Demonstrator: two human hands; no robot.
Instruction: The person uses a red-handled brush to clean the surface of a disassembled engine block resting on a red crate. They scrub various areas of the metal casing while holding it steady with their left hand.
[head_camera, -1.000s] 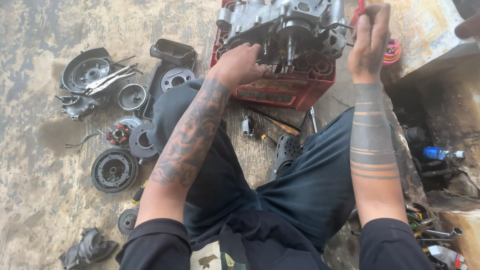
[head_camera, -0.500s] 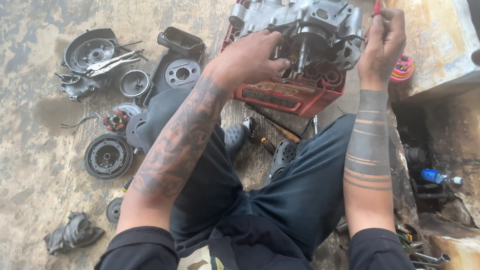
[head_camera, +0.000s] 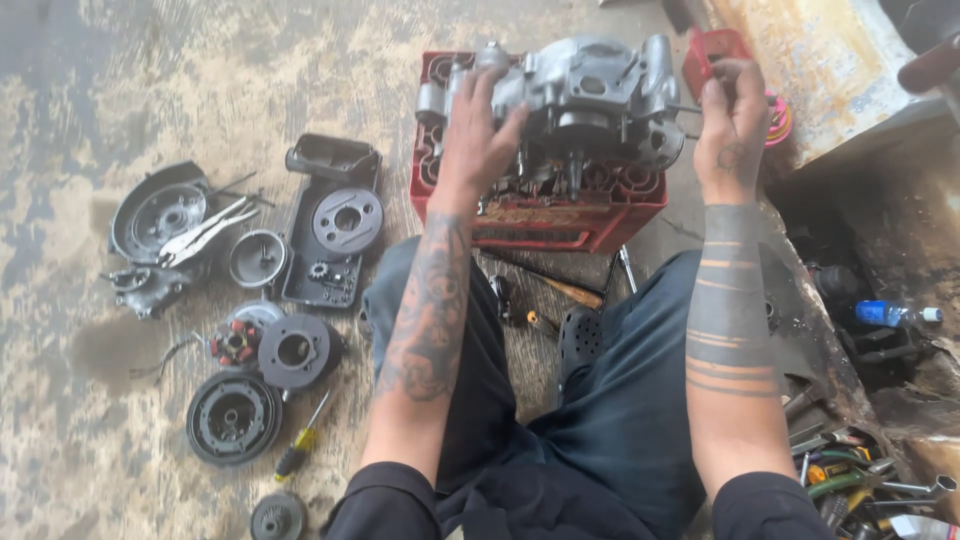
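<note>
Nearest the camera, the person's dark trousers (head_camera: 620, 400) fill the lower middle, knees spread over the stained concrete floor (head_camera: 90, 80). Beside the left knee lie stripped parts: a yellow-handled screwdriver (head_camera: 300, 450), a clutch drum (head_camera: 233, 417), a round rotor (head_camera: 295, 350), then a black side cover (head_camera: 330, 225) and locking pliers (head_camera: 205, 232) resting on another cover. By the right knee sits a heap of hand tools (head_camera: 850, 480).

Farther out, the engine crankcase (head_camera: 590, 100) stands on a red plastic crate (head_camera: 540, 215). The left hand (head_camera: 480, 135) lies spread on the crankcase's left side, fingers open and pressing rather than wrapped. The right hand (head_camera: 733, 125) is closed around a red-handled tool (head_camera: 712, 55) at the case's right edge; its tip is hidden.

Judged from this, the step in hand is working a fastener or fitting on the case's right side while the left steadies it — the next move calls for a firm brace so the case does not rock on the crate.

Against the frame half a second ago, the left hand has slid from the front of the case up onto its left flank, and the right hand sits slightly lower.
</note>
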